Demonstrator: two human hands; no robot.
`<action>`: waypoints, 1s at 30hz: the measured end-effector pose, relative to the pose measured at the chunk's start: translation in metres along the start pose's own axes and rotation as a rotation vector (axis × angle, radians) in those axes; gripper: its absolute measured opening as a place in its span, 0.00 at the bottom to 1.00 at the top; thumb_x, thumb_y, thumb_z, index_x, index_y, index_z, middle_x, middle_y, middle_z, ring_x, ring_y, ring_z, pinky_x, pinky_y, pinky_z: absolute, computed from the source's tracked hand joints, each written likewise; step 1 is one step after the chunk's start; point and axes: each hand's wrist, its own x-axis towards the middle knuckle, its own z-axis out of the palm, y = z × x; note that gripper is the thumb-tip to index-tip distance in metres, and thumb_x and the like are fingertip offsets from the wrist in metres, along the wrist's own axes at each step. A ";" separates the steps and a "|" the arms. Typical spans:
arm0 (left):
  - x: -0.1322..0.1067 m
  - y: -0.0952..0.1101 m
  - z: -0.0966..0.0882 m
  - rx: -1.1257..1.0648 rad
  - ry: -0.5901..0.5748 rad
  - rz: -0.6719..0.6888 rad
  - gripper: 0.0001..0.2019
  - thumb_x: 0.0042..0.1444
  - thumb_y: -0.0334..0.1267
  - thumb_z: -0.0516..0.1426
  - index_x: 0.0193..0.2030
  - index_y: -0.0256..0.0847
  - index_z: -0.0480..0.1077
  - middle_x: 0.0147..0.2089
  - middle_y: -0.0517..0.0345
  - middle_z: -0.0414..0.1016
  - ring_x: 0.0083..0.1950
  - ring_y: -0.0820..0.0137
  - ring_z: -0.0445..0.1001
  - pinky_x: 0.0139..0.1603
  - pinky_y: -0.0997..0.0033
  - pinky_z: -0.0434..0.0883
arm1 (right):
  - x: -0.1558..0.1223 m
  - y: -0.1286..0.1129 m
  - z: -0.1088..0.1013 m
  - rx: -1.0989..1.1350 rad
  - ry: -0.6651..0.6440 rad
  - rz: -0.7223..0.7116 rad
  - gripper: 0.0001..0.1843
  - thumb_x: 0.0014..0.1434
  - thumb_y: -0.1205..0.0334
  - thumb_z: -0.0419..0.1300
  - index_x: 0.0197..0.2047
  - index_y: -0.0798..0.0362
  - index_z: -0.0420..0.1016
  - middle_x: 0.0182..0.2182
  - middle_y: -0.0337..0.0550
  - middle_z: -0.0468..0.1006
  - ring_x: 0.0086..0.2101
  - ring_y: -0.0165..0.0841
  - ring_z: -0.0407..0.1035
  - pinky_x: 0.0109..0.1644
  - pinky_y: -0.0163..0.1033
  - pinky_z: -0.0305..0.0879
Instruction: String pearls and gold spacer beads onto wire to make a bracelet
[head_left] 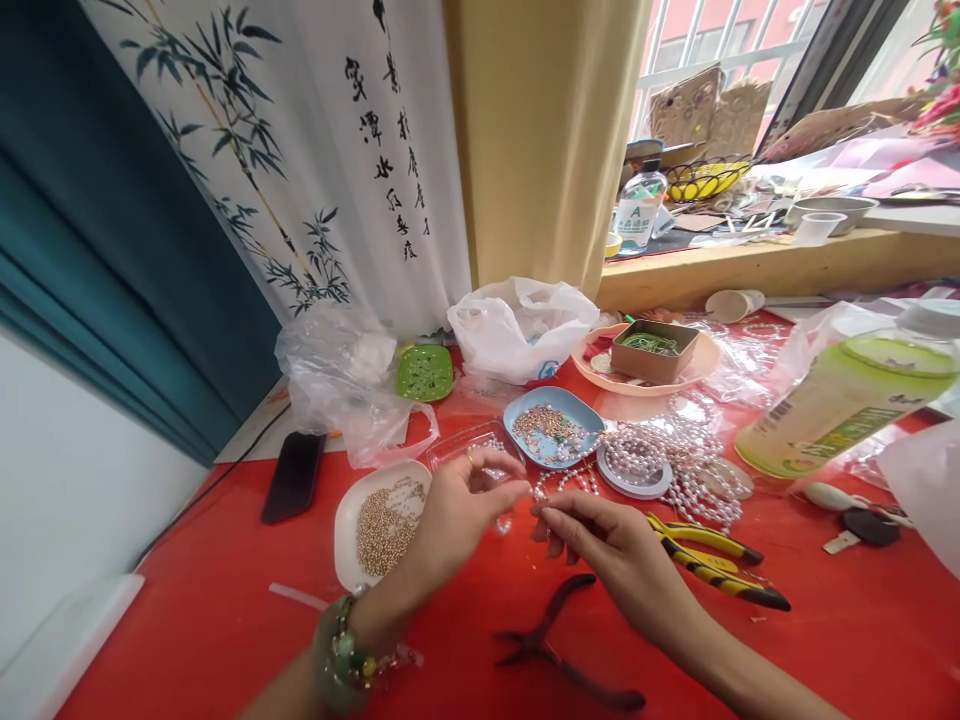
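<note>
My left hand [457, 505] and my right hand [600, 545] meet fingertip to fingertip above the red table [225, 590]. Both are pinched shut around a small pearl bead piece [525, 495] that runs back to a string of pearl beads [566, 480]. A green bead bracelet [337, 655] circles my left wrist. Below my right hand lie dark pliers [559, 645], and to its right yellow-handled pliers [712, 560].
A white dish of gold beads [382, 525], a blue tray of mixed beads [553, 428], a pile of pearl strands [675, 460], a black phone [294, 475], plastic bags [517, 325], a pink tray holding a box [652, 352] and a green bottle [847, 395] lie around.
</note>
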 end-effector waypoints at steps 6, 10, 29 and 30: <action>0.003 0.004 -0.003 -0.438 -0.076 -0.098 0.15 0.43 0.32 0.62 0.39 0.36 0.66 0.30 0.58 0.74 0.28 0.77 0.70 0.33 0.77 0.67 | 0.003 0.005 -0.001 0.179 0.052 0.030 0.10 0.54 0.56 0.56 0.30 0.54 0.73 0.23 0.38 0.73 0.24 0.27 0.65 0.28 0.31 0.61; 0.001 0.004 -0.002 -0.633 -0.203 -0.151 0.14 0.48 0.31 0.59 0.43 0.36 0.65 0.41 0.53 0.74 0.28 0.80 0.69 0.34 0.77 0.68 | 0.008 0.005 -0.003 0.388 0.090 0.103 0.10 0.52 0.55 0.59 0.29 0.54 0.73 0.23 0.38 0.73 0.23 0.26 0.64 0.28 0.31 0.61; -0.003 0.001 0.003 -0.136 -0.159 0.092 0.02 0.43 0.34 0.61 0.25 0.38 0.74 0.27 0.57 0.75 0.33 0.70 0.72 0.40 0.70 0.67 | 0.014 -0.004 -0.003 -0.006 0.165 -0.033 0.13 0.56 0.56 0.53 0.36 0.55 0.74 0.16 0.36 0.68 0.18 0.27 0.59 0.22 0.32 0.58; -0.003 0.001 0.003 -0.148 -0.169 0.063 0.03 0.42 0.34 0.62 0.25 0.38 0.74 0.27 0.57 0.75 0.32 0.70 0.72 0.39 0.69 0.67 | 0.014 -0.005 -0.003 -0.033 0.174 -0.043 0.13 0.56 0.56 0.53 0.35 0.55 0.75 0.17 0.37 0.69 0.19 0.27 0.60 0.22 0.32 0.58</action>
